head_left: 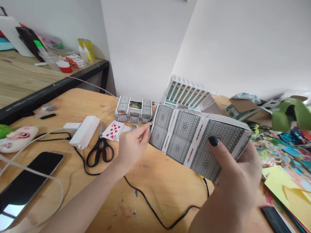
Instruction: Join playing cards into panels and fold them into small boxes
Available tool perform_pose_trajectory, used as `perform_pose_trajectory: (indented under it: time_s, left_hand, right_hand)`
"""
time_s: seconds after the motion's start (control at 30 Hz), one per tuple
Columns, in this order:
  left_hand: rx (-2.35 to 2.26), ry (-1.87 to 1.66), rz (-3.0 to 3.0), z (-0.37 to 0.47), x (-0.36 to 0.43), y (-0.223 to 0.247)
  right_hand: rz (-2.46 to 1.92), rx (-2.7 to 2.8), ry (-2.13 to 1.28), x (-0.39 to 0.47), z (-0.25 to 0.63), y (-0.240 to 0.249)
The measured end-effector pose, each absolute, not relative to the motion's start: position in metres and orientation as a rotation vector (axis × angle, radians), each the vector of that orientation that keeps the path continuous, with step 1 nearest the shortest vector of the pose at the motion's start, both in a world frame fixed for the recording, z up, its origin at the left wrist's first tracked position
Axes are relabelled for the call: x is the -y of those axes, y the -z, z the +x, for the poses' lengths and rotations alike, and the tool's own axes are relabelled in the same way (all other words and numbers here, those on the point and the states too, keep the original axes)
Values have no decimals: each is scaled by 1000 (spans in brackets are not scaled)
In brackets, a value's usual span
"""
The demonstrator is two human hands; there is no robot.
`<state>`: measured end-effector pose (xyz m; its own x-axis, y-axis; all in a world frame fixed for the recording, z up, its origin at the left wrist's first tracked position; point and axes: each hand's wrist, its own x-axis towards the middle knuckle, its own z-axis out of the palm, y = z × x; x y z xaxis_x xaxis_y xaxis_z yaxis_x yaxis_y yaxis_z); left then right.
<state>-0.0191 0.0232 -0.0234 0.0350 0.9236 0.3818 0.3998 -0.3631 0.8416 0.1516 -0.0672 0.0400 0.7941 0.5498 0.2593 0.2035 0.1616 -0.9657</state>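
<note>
A long box covered with grey patterned playing cards [184, 136] is held up above the wooden table, tilted down to the right. My right hand [238, 174] wraps round its right end, with the dark-nailed thumb on the front face. At the box's left edge my left hand [133, 142] has its thumb and forefinger pinched together; what they grip, if anything, is hidden. Behind that hand lie loose playing cards [113, 130], a heart card on top. Black-handled scissors [100, 150] rest left of my left wrist. Farther back sits a second card-covered box [133, 111] with a window-like opening.
A row of green-and-white card packs [186, 92] stands by the wall. On the left are a white power strip [85, 132], a phone [31, 184] and a face-patterned pouch [19, 139]. A black cable [150, 207] crosses the table [97, 200]. Colourful scraps [286, 139] cover the right side.
</note>
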Motion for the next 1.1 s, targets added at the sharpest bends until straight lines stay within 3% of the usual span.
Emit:
perform_pose_trajectory:
  time_s: [0.3,0.87,1.1]
  left_hand:
    - [-772,-950,1352,-35,-39,19]
    - [-1296,-1222,1643,-9,-15,25]
    - [-952,-1106,1430,-12,-24,25]
  right_hand:
    - [-1356,614,-255,68,161,-42]
    - [-1386,619,-241,66,157,-41]
    - [-1356,562,-188,68,161,-41]
